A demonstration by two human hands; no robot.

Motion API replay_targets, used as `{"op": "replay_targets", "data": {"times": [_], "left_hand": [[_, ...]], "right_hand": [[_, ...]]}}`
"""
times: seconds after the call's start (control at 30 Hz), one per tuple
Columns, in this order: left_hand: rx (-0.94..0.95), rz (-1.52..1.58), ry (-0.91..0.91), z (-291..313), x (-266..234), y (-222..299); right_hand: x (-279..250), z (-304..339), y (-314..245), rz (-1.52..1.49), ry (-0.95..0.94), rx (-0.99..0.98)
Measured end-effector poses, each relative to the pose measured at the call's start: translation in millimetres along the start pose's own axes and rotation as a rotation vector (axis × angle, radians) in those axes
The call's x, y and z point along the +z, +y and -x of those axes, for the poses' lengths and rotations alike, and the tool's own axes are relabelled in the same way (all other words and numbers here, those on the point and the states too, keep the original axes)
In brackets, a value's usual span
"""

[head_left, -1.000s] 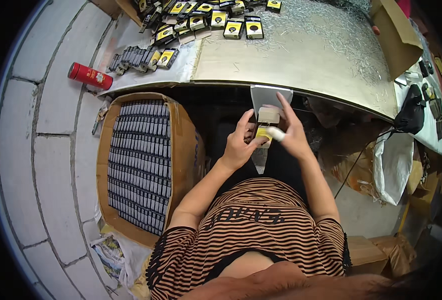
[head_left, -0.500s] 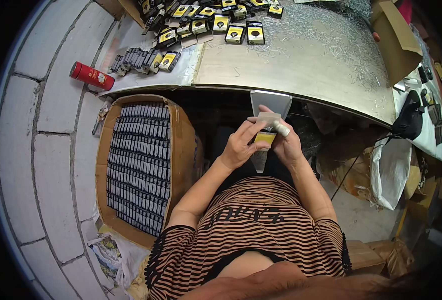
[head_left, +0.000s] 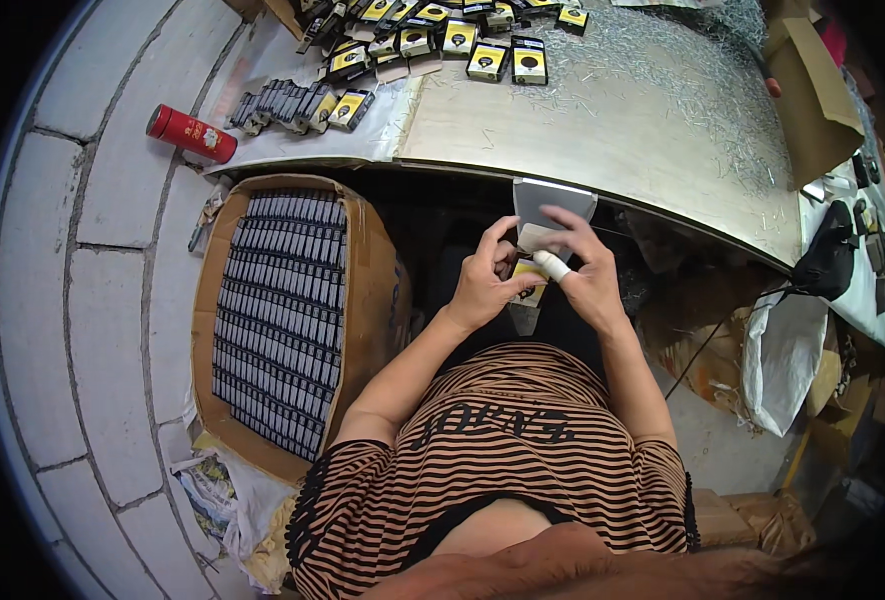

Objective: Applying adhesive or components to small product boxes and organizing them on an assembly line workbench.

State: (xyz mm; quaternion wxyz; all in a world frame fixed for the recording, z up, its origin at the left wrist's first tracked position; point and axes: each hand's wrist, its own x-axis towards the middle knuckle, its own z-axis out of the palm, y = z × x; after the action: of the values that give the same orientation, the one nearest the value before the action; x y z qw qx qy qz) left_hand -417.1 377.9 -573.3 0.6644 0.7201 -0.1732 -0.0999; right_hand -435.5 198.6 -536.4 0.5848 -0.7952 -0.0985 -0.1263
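Note:
A small yellow and black cardboard box (head_left: 528,292) is held upright over my lap, with a pale flap (head_left: 536,238) standing up at its top. My left hand (head_left: 481,280) is closed on the box, its thumb across the front face. My right hand (head_left: 588,268) is at the box's right side, fingers stretched and apart, slightly blurred. The thumb of that hand, wrapped in white, touches the top of the box. What is inside the box cannot be seen. Behind the hands, a grey metal chute (head_left: 561,200) hangs at the table edge.
A large carton (head_left: 368,260) packed with rows of small dark boxes stands at my left. The table (head_left: 523,130) carries a pile of yellow and black boxes (head_left: 460,38) and scattered small metal pieces (head_left: 683,80). A red flask (head_left: 191,134) lies at the left; a white sack (head_left: 785,350) hangs at right.
My right hand's fingers have spread and lifted away from the flap. My left index finger has risen, while the left thumb stays on the box. The view has shifted slightly.

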Motion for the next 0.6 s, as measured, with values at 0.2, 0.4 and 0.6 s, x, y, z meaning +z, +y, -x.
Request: {"op": "replay_targets", "data": {"times": [0.2, 0.4, 0.6], "left_hand": [[0.311, -0.245, 0.039, -3.1, -2.4, 0.9], [0.421, -0.303, -0.032, -4.3, -8.8, 7.7], [0.041, 0.099, -0.008, -4.6, -4.3, 12.9]], "right_hand": [[-5.9, -7.1, -1.6, -0.323, -0.052, 0.293], [-16.6, -13.0, 2.6, -0.364, -0.263, 0.319], [-4.4, 2.7, -3.6, -0.349, 0.065, 0.401]]}}
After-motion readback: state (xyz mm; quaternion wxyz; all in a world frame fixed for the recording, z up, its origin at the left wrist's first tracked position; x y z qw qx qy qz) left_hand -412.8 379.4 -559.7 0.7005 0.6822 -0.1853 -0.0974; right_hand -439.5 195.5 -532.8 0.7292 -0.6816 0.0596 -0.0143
